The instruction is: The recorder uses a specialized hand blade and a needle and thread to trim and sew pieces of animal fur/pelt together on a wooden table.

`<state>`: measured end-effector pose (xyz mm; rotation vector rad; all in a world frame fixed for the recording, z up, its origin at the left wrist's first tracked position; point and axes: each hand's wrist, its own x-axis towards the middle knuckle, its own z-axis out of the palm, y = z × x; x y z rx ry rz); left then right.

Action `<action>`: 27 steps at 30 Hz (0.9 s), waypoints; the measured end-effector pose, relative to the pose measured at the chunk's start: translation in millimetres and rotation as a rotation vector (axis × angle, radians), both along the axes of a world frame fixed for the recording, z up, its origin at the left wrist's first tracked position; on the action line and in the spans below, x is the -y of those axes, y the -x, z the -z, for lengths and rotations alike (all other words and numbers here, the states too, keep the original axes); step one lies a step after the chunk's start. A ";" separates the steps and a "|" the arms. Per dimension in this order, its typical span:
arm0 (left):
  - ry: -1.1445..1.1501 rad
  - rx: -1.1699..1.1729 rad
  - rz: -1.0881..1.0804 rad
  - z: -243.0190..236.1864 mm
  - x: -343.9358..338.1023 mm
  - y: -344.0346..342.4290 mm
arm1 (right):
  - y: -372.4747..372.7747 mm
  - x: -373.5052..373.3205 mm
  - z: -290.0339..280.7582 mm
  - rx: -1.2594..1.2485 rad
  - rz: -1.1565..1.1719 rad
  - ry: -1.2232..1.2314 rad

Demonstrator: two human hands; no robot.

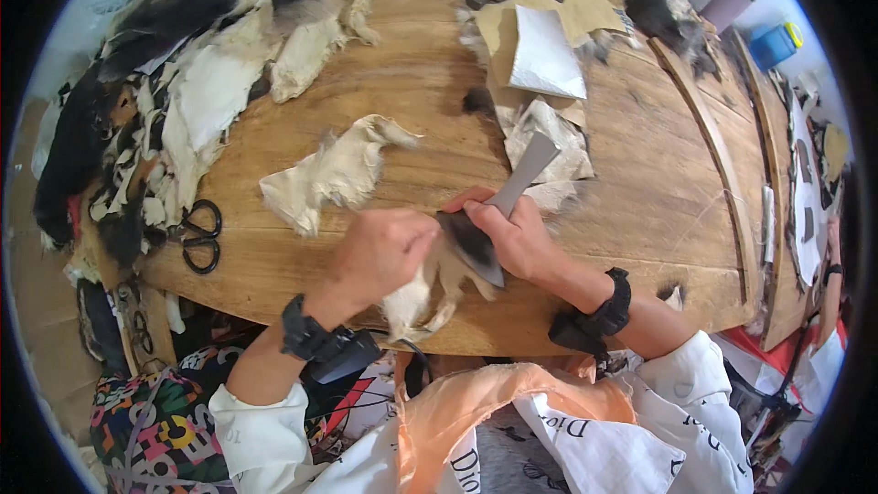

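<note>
Pelt (430, 288): pale, furry strip at lower centre, over the table (640, 183) edge.
Left hand (380, 252): pinching the pelt.
Right hand (512, 233): gripping a grey blade (480, 247).
Scissors (197, 235): black, at left.

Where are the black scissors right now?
In the head view, the black scissors lie on the left side of the wooden table, near its front edge, just right of the heap of fur scraps and left of the left hand.

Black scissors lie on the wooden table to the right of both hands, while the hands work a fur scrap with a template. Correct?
Not quite. The head view shows the black scissors to the left of both hands, near the table's left edge. The rest holds.
</note>
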<state>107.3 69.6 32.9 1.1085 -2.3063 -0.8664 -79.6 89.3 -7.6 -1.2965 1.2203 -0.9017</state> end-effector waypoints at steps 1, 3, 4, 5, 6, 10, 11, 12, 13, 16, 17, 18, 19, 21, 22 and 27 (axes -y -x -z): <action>0.005 0.015 -0.013 -1.3 -4.2 2.2 | -1.3 1.4 -0.1 0.015 -0.013 0.005; 0.013 0.061 0.024 -12.3 -10.4 8.4 | -4.0 3.7 -4.2 -0.057 0.072 -0.032; 0.023 0.009 0.009 -9.6 -11.2 6.8 | -3.5 3.5 -10.4 -0.075 0.047 -0.054; 0.028 0.022 -0.004 -10.8 -12.0 6.9 | -0.1 2.0 -9.2 -0.062 0.033 -0.049; 0.021 -0.001 -0.035 -13.0 -13.2 6.0 | 3.0 -0.3 -8.1 -0.049 -0.025 -0.086; -0.033 -0.038 -0.152 -31.2 -22.0 -1.7 | 8.8 -0.3 -11.4 0.015 -0.179 -0.138; -0.061 -0.065 -0.212 -34.7 -23.3 -4.5 | 10.3 0.1 -10.5 0.007 -0.221 -0.138; -0.063 -0.062 -0.212 -35.3 -25.2 -8.7 | 11.0 -0.6 -8.9 0.010 -0.220 -0.141; -0.061 -0.157 -0.266 -35.8 -27.4 -14.2 | 11.5 -2.1 -6.7 0.015 -0.258 -0.114; -0.131 -0.223 -0.393 -62.5 -21.4 -29.0 | 14.7 -2.5 -7.6 0.002 -0.339 -0.062; -0.197 -0.198 -0.474 -70.9 -16.6 -32.1 | 17.9 -0.9 -9.4 -0.023 -0.393 -0.031; -0.336 -0.122 -0.370 -67.7 -9.5 -34.9 | 19.2 0.0 -10.8 -0.031 -0.383 -0.033; -0.340 -0.131 -0.354 -54.8 -3.5 -35.5 | 19.0 0.8 -12.6 0.018 -0.345 -0.088; -0.256 -0.159 -0.233 -19.4 8.7 -35.5 | 25.0 2.9 -20.3 0.053 -0.283 -0.144; -0.247 -0.086 -0.330 -11.3 17.9 -41.5 | 31.0 4.6 -28.8 0.167 -0.192 -0.113; 0.456 0.331 -0.237 -30.6 37.8 -4.7 | 114.8 18.2 -57.4 -0.213 0.107 0.252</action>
